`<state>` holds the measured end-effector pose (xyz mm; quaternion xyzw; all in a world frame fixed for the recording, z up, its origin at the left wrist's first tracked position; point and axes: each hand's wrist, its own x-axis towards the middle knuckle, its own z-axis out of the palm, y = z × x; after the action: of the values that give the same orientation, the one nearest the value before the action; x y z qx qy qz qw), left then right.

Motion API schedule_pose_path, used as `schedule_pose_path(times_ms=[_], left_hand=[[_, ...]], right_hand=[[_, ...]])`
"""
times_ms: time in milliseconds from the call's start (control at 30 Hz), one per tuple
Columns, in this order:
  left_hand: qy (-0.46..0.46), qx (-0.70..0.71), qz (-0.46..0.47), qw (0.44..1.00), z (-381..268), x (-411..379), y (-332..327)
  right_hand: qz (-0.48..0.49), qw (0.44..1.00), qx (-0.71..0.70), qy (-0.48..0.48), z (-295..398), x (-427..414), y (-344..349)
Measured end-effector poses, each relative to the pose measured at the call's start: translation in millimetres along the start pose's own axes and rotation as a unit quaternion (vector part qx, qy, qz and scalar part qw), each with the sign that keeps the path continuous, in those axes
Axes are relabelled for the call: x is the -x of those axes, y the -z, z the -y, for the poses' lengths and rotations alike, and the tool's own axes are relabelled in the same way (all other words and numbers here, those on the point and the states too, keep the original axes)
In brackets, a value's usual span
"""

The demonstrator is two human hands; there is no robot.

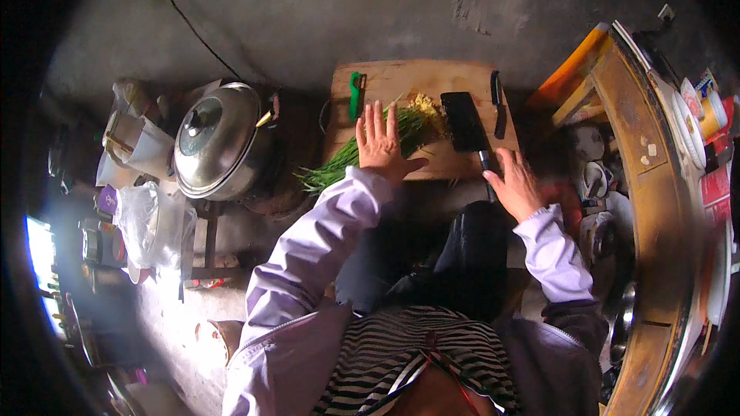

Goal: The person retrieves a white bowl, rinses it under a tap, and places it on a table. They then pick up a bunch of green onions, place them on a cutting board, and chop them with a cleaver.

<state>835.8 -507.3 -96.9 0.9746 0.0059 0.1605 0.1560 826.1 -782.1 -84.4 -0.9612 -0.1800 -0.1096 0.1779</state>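
My left hand (381,147) is spread, palm down, over a bunch of long green stalks (341,167) on a wooden cutting board (393,76). Small yellow buds or flowers (425,105) show at the bunch's upper right end. My right hand (516,182) is beside the handle of a black-bladed cleaver (464,121), fingers apart and the thumb near the handle; whether it touches is hard to tell. The cleaver lies flat on the board, its handle past the near edge. A green peeler (355,96) lies at the board's upper left, a black-handled knife (498,104) at its right edge.
Left of the board stands a large lidded metal pot (217,138), with white plastic containers (147,147) and a plastic bag (153,222) beyond it. A wooden cabinet (665,231) with dishes on top curves along the right. A grey wall (347,6) rises behind the board.
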Motion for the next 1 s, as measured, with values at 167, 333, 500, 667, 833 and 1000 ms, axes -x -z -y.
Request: schedule_pose_path(times_ms=[167,333,500,667,833,1000], left_hand=[[0.045,-0.05,0.049,0.997,10.6,-28.7,-29.6],[0.099,-0.047,0.117,0.987,16.5,-47.0,-28.9],[0.105,-0.082,0.061,0.989,35.1,-51.0,-59.6],[0.108,-0.112,0.054,0.986,36.9,-53.5,-53.6],[0.125,-0.126,0.04,0.983,31.5,-53.9,-65.6],[0.14,-0.089,0.074,0.983,19.6,-58.8,-55.6]], right_hand=[[0.194,0.974,-0.017,-0.119,0.3,-40.9,-20.2],[0.17,0.971,-0.084,-0.147,-22.3,-52.7,-40.8],[0.193,0.822,-0.462,-0.272,-41.7,-68.5,-40.6],[0.137,0.878,-0.415,-0.195,-3.0,-78.0,-17.4],[0.098,0.948,-0.267,-0.145,26.3,-79.9,-20.2],[0.088,0.983,-0.158,-0.026,41.3,-82.3,-31.3]])
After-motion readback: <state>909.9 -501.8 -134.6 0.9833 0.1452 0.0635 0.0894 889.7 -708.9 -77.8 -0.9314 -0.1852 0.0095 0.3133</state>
